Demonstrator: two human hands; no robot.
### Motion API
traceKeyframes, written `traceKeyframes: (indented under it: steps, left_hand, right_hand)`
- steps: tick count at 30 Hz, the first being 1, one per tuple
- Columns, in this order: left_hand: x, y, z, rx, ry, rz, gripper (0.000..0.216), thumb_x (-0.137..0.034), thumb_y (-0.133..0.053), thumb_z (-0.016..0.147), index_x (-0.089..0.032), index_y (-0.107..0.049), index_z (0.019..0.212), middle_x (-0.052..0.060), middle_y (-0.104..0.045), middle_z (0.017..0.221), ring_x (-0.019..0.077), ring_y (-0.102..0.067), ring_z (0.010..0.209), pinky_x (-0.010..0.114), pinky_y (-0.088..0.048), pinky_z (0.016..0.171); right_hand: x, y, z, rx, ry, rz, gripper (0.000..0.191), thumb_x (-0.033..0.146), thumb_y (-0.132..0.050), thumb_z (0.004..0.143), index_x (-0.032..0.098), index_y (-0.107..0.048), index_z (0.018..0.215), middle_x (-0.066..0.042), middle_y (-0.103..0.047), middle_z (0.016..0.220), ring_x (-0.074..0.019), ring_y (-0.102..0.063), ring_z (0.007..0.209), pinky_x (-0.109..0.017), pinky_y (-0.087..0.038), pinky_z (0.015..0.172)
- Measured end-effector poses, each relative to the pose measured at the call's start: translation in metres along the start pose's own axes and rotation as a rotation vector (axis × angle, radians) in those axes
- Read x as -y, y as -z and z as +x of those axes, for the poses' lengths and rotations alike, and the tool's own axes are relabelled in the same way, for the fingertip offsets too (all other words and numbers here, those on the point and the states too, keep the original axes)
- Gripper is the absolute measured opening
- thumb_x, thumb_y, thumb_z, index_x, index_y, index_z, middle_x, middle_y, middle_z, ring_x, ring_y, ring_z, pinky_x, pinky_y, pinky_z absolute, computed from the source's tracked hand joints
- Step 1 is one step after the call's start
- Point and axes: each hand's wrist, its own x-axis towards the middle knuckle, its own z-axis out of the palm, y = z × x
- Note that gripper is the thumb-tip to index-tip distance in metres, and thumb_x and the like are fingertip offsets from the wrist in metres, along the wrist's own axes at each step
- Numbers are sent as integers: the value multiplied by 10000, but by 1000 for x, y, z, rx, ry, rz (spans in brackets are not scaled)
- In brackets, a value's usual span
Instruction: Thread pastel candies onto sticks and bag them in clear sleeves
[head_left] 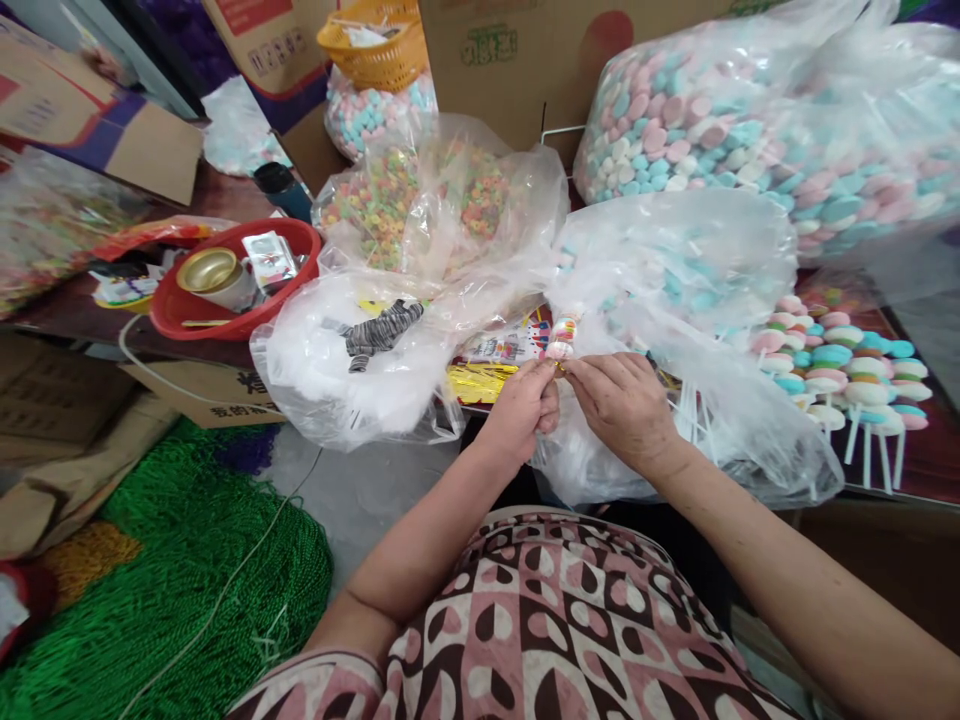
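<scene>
A wrapped marshmallow lollipop [562,337] stands out beyond my fingertips, its layers pale with some color. My left hand [527,408] is closed in a pinch at its lower end. From the other side my right hand [624,408] pinches the same spot, fingers bent. Between them shows a bit of gold twist tie [559,368]; the stick is hidden. Gold twist ties [480,383] lie in a bundle left of my left hand, below printed wrappers [510,343]. At the right, several unwrapped marshmallow lollipops [847,365] are piled with white sticks outward.
Large clear bags of pastel marshmallows [667,125] and ring-shaped candies [390,205] stand behind. A red basin [232,320] with a metal bowl is at the left. Another bag [300,350] holds a grey striped item. Green cord [247,560] heaps below left; cardboard boxes [517,70] stand at the back.
</scene>
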Motion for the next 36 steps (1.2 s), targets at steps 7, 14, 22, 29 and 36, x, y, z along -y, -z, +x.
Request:
traceKeyframes:
  steps: [7, 14, 22, 29, 36]
  left_hand:
    - [2, -2, -3, -34, -86, 63, 185, -327, -585, 862, -198, -482, 779, -116, -306, 473, 39, -238, 351, 167, -228, 348]
    - [3, 0, -7, -10, -159, 206, 208, -372, -528, 903, -209, -482, 784, -103, -352, 452, 60, -310, 358, 186, -260, 379]
    - [4, 1, -12, -19, -315, 502, 186, -361, -432, 956, -218, -508, 863, -74, -421, 510, 99, -398, 455, 217, -331, 501]
    - [-4, 2, -31, -149, -458, 792, 116, -234, -472, 913, -209, -584, 903, 34, -632, 835, 175, -552, 797, 295, -403, 760]
    - [-1, 33, -50, -96, -186, 325, 277, -404, -618, 800, -151, -571, 903, -16, -544, 755, 111, -490, 653, 270, -428, 668]
  right_hand:
    - [-1, -8, 0, 5, -50, 28, 179, 210, -500, 969, 198, -677, 994, -55, -764, 874, -202, -681, 779, -346, -473, 771]
    - [5, -10, 6, -113, -73, 72, 140, 180, -517, 941, 194, -645, 886, -53, -736, 761, -202, -662, 693, -334, -495, 740]
    - [11, -8, 7, -171, -191, 104, 148, 147, -506, 865, 217, -615, 791, -30, -676, 665, -206, -640, 655, -323, -463, 653]
    - [18, 11, 16, -277, -66, 121, 107, 190, -538, 892, 210, -598, 805, -34, -717, 720, -195, -688, 683, -298, -491, 679]
    - [30, -3, 16, -114, -119, 591, 161, 313, -544, 856, 251, -656, 758, 54, -697, 599, -106, -640, 438, -164, -482, 426]
